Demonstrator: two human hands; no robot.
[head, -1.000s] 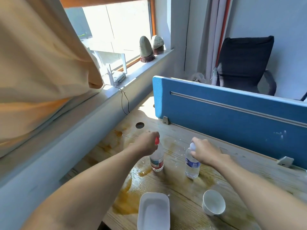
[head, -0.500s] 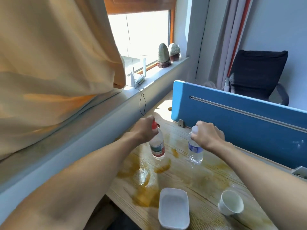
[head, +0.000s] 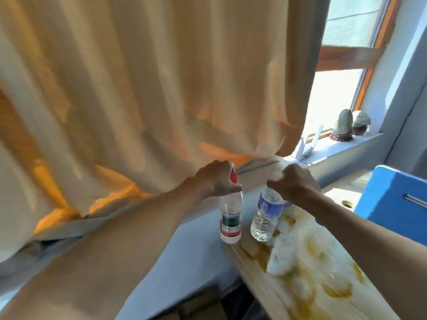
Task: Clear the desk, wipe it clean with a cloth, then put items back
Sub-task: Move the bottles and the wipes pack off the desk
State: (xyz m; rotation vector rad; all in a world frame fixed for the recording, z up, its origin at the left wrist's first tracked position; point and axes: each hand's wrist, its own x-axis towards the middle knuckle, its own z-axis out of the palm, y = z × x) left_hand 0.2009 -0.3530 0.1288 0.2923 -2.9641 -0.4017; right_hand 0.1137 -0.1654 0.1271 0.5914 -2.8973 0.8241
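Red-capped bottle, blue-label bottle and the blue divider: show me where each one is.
red-capped bottle (head: 230, 224): head view, on its label.
blue-label bottle (head: 268, 207): head view, on its blue label.
blue divider (head: 390, 204): head view, on its front face.
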